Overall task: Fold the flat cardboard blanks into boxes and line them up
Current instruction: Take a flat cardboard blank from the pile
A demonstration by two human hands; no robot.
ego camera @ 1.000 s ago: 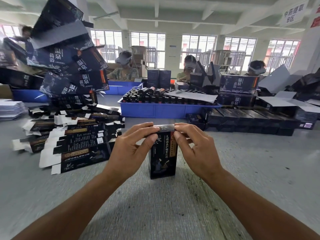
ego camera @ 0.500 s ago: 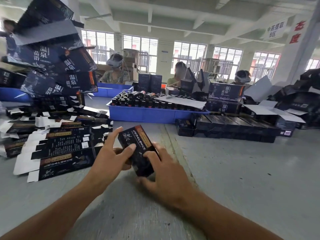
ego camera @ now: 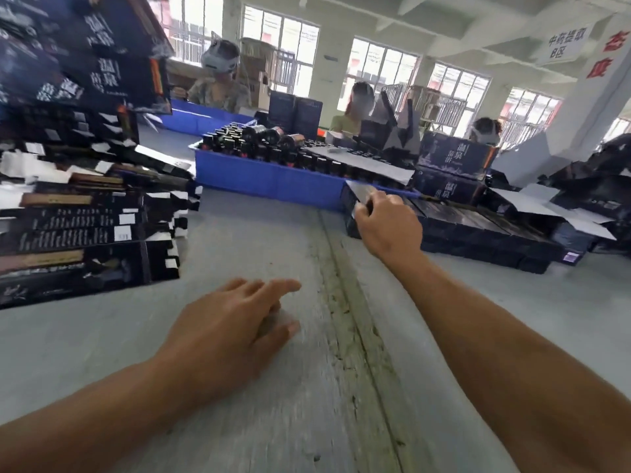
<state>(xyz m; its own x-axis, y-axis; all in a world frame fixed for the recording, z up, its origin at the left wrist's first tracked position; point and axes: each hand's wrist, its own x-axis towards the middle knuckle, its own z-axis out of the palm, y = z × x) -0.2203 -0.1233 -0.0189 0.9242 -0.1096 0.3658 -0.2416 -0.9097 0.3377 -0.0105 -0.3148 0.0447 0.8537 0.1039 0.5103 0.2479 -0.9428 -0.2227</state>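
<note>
Right hand pinches folded black cardboard box at left end of dark box row, left hand spread, idle; skewed release would likely misalign row.

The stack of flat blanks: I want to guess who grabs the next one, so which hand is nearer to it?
Left. The left hand hovers open over the table just right of the stack of flat blanks; the right hand is far across, gripping the folded box at the row's end.
</note>
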